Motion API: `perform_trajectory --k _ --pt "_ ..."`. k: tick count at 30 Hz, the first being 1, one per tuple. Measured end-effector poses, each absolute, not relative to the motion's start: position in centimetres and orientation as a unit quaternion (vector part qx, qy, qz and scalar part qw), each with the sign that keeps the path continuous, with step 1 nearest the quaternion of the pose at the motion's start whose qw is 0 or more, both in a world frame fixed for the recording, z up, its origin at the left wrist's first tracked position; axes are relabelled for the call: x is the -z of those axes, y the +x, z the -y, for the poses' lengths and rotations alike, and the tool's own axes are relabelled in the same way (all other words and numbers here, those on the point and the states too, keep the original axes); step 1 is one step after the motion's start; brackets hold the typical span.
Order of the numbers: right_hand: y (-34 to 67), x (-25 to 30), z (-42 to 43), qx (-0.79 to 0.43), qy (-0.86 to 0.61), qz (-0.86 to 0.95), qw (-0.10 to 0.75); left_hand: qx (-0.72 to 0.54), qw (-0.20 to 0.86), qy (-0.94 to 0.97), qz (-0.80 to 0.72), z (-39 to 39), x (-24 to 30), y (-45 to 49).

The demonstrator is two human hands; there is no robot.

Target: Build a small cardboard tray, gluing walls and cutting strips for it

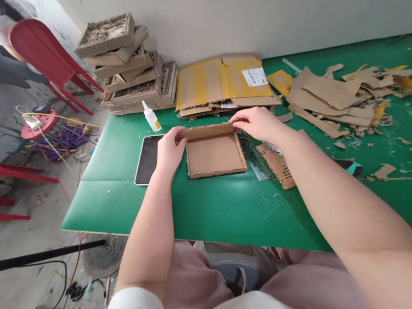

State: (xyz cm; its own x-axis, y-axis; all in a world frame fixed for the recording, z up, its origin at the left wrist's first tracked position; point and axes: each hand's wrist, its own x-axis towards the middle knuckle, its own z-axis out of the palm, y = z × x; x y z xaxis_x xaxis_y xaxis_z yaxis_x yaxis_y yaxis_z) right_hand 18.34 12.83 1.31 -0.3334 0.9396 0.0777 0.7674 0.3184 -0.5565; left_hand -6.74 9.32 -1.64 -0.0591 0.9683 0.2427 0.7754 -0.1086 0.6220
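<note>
both arms reach forward over the green bench [212, 208], bare from the elbow down, with white sleeves near the bottom of the view. the left hand [168, 151] is bent at the wrist and pinches the left end of a cardboard strip [207, 131]. the right hand [258, 121] lies palm down, fingers curled over the right end of the same strip. so both hands are closed on the strip, one at each end.

the strip stands along the far edge of a shallow cardboard tray [214, 156]. the tray lies flat in the middle of the bench, between the two hands.

a phone [146, 162] with a dark screen lies just left of the tray, partly under the left hand. a small white glue bottle [151, 116] stands behind the phone. a clear ruler [257, 161] lies just right of the tray, under the right wrist, and a torn cardboard piece [278, 166] lies beside it.

far back on the left is a stack of cardboard trays [129, 64]. flat yellow-taped cardboard [220, 83] lies next to it. many cardboard scraps [341, 97] are spread on the right. a red chair [45, 53] stands on the floor to the left.
</note>
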Motion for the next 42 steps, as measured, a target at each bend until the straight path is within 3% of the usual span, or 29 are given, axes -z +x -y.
perform_trajectory --k 36,42 --pt "18.1 -1.6 -12.8 -0.209 -0.551 0.785 0.191 -0.331 0.162 0.655 -0.660 -9.1 1.0 -6.4" --pt "18.1 -1.6 -12.6 -0.202 -0.547 0.772 0.253 -0.346 0.160 0.655 -0.653 -8.8 0.4 -6.4"
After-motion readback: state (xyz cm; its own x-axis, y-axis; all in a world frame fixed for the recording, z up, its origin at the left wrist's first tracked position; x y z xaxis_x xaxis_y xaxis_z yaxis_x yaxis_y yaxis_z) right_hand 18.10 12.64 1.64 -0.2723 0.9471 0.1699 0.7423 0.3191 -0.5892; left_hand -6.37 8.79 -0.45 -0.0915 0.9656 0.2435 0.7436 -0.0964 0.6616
